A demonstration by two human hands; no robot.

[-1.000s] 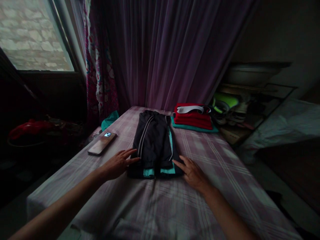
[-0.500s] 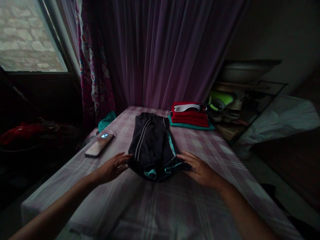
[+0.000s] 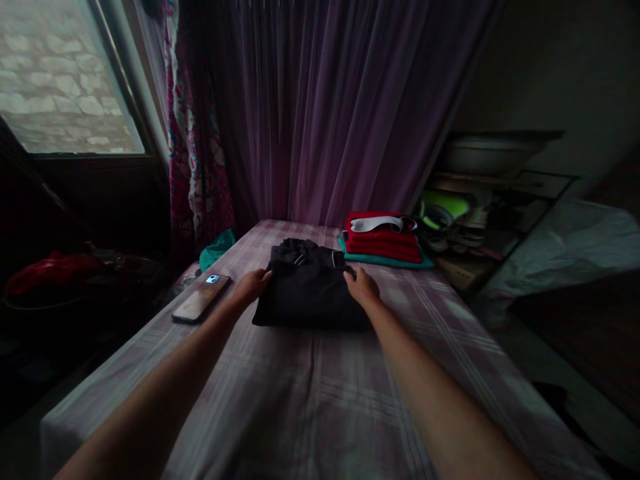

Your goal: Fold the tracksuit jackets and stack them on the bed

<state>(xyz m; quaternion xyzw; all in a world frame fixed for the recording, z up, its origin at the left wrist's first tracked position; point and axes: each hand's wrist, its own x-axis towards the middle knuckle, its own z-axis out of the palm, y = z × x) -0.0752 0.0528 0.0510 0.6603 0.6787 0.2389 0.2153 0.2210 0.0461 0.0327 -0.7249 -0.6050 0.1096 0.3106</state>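
Looks mid-fold to me, left hand (image 3: 253, 285) and right hand (image 3: 363, 287) pinching the black garment (image 3: 310, 300) near the table's (image 3: 280, 393) far edge, so next probably calls for pressing that fold flat.

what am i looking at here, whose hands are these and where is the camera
There is no machine here: these are a person's own bare hands. One camera, worn on the head, takes every picture, looking forward and down. The left hand and right hand grip a folded dark garment, one at each side. It lies on a surface covered with a checked cloth. Over to the left lies a phone. Farther back on the right is a folded red stack with a white strap on top and teal fabric beneath. A purple curtain hangs behind.
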